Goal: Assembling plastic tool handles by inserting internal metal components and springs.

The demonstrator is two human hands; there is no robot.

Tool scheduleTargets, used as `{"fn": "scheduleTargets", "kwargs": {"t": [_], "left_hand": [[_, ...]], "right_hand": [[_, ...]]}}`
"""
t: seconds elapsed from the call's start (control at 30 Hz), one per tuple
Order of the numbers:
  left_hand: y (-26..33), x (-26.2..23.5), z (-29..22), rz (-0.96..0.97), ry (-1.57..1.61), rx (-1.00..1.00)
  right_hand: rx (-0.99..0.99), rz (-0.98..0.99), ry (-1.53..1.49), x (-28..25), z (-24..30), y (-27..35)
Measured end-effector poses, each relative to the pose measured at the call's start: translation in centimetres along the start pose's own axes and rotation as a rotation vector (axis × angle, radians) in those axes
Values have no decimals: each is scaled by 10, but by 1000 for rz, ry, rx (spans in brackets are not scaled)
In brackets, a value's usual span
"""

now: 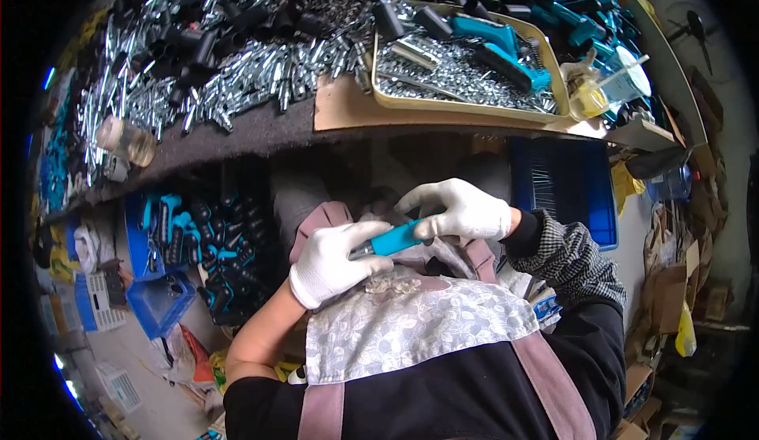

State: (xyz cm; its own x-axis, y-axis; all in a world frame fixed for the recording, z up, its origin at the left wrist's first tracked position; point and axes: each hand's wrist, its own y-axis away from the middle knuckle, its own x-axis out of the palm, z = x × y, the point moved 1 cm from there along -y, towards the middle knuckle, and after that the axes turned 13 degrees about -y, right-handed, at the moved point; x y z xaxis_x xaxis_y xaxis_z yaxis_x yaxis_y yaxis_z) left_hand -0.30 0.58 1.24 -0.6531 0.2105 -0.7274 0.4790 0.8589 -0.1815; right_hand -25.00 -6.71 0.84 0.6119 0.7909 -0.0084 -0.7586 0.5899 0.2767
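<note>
A teal handle [395, 239] is held between two white-gloved hands above the lap, well below the near edge of the bench [261, 135]. Its long axis is seen running from lower left to upper right, with a short metal end showing at the left hand [336, 262]. That hand is closed around the lower end; the right hand [458, 211] is clamped over the upper end, fingers curled on top. Both hands are touching the handle, neither nearer than the other. On the bench beyond, a beige tray [466, 108] of metal pins and more teal handles is seen toward the right, with loose pins [229, 84] heaped at the left.
</note>
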Motion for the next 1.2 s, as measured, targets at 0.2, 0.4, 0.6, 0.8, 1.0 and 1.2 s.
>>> {"fn": "scheduleTargets", "kwargs": {"t": [0.2, 0.4, 0.6, 0.8, 1.0, 1.2], "left_hand": [[-7, 13, 2, 71, -15, 22], [-14, 37, 4, -34, -52, 72], [-28, 23, -5, -147, -29, 49], [-27, 17, -6, -126, -87, 11], [-23, 14, 3, -161, -72, -7], [-26, 16, 13, -136, -189, 52]], "right_hand": [[-2, -36, -202, 18, -26, -4], [53, 7, 78, 17, 15, -6], [-580, -725, 1152, -98, 65, -2], [-331, -615, 1440, -161, 54, -16], [-472, -649, 1199, -138, 68, -7], [-567, -105, 716, -19, 62, -10]]}}
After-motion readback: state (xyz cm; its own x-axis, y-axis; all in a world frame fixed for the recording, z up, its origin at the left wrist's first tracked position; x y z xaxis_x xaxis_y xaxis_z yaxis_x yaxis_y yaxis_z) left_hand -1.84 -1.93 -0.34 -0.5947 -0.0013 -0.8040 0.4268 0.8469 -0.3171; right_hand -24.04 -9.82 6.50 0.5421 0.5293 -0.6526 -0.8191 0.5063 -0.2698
